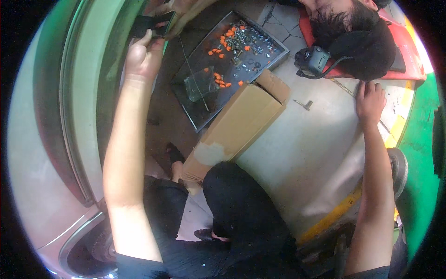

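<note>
Palm up at the upper left, my left hand [143,58] grips the lower edge of a dark plate [153,24] beside the vehicle's pale green body [104,69]; some fingertips are hidden. A co-worker's hands [181,9] are at the same plate from above. My right hand [370,102] lies palm down on the pale floor, fingers resting just below a red board [409,63] on which the co-worker's head [337,18] rests. A small metal tool [306,105] lies on the floor to that hand's left.
A metal tray [194,118] holds several orange pieces, nuts, bolts and a clear bag. A long cardboard box [237,125] lies between the tray and my black-clad knees. A black cap and device [313,60] sit by the co-worker. A yellow floor line borders green flooring [423,116] at right.
</note>
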Demonstrator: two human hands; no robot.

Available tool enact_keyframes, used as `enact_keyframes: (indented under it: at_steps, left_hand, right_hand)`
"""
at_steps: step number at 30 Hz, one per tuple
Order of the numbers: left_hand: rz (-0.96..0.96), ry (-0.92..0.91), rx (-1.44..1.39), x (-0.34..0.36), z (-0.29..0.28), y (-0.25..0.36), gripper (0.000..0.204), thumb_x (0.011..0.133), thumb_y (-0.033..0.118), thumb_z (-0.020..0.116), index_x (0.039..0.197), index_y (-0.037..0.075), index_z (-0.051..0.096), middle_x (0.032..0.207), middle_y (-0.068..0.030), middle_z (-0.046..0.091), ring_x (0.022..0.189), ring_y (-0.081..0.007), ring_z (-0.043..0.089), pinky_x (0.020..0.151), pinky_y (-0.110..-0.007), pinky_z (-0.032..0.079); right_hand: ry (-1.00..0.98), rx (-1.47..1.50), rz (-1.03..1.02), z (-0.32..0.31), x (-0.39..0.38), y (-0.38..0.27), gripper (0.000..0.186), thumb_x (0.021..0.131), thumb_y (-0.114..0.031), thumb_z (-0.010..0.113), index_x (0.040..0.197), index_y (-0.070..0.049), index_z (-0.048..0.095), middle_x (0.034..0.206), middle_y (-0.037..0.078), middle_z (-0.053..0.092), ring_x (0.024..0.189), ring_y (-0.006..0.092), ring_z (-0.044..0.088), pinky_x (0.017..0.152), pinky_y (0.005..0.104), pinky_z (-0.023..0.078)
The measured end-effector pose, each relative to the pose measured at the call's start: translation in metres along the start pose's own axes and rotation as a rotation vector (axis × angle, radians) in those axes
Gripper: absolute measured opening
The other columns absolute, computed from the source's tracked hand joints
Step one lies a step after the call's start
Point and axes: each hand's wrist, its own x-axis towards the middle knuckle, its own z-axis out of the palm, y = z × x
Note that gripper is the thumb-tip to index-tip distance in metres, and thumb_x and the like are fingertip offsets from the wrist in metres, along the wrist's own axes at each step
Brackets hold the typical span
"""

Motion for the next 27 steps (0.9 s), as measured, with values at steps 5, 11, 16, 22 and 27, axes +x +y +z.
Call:
enact_keyframes:
  at_steps: [5, 11, 16, 22, 27]
  left_hand:
    - [0.020, 0.111, 0.073, -0.010, 0.021, -0.002, 0.028, 0.096, 0.006, 0.047, 0.121, -0.009, 0.047, 0.121, -0.0185, 0.054, 0.111, -0.0272, 0.052, 0.102, -0.041, 0.041]
    - [0.079, 0.125, 0.110, -0.002, 0.018, -0.007, 0.026, 0.098, 0.007, 0.044, 0.116, -0.011, 0.047, 0.119, -0.0194, 0.053, 0.106, -0.0256, 0.053, 0.100, -0.040, 0.043]
    - [0.055, 0.090, -0.028, 0.006, 0.006, -0.005, 0.027, 0.098, 0.005, 0.043, 0.121, -0.010, 0.044, 0.122, -0.0199, 0.051, 0.107, -0.0264, 0.054, 0.097, -0.040, 0.046]
    - [0.065, 0.168, 0.035, 0.010, -0.004, -0.007, 0.026, 0.097, 0.006, 0.045, 0.121, -0.003, 0.046, 0.120, -0.0163, 0.054, 0.103, -0.0265, 0.057, 0.093, -0.040, 0.049]
    - [0.073, 0.214, -0.042, 0.011, -0.001, -0.008, 0.022, 0.097, 0.007, 0.045, 0.117, -0.001, 0.048, 0.114, -0.0154, 0.056, 0.099, -0.0264, 0.058, 0.090, -0.041, 0.050]
  right_hand:
    - [0.003, 0.002, 0.000, 0.001, -0.001, -0.001, 0.033, 0.095, -0.038, 0.045, 0.099, -0.007, 0.058, 0.099, 0.014, 0.057, 0.095, 0.0333, 0.052, 0.082, 0.0452, 0.039]
    - [0.052, 0.040, -0.016, 0.002, -0.001, 0.000, 0.033, 0.095, -0.037, 0.045, 0.097, -0.008, 0.058, 0.098, 0.014, 0.057, 0.094, 0.0328, 0.052, 0.081, 0.0450, 0.039]
    - [0.011, 0.011, -0.006, 0.001, 0.000, -0.001, 0.033, 0.095, -0.038, 0.045, 0.097, -0.008, 0.059, 0.098, 0.014, 0.057, 0.094, 0.0328, 0.052, 0.080, 0.0452, 0.039]
    - [0.022, 0.029, -0.016, 0.000, -0.001, -0.001, 0.034, 0.095, -0.038, 0.045, 0.097, -0.007, 0.059, 0.098, 0.014, 0.057, 0.094, 0.0328, 0.052, 0.080, 0.0449, 0.039]
    - [0.018, 0.022, -0.005, 0.000, -0.001, -0.003, 0.034, 0.095, -0.037, 0.045, 0.098, -0.007, 0.059, 0.098, 0.014, 0.057, 0.093, 0.0327, 0.052, 0.081, 0.0447, 0.039]
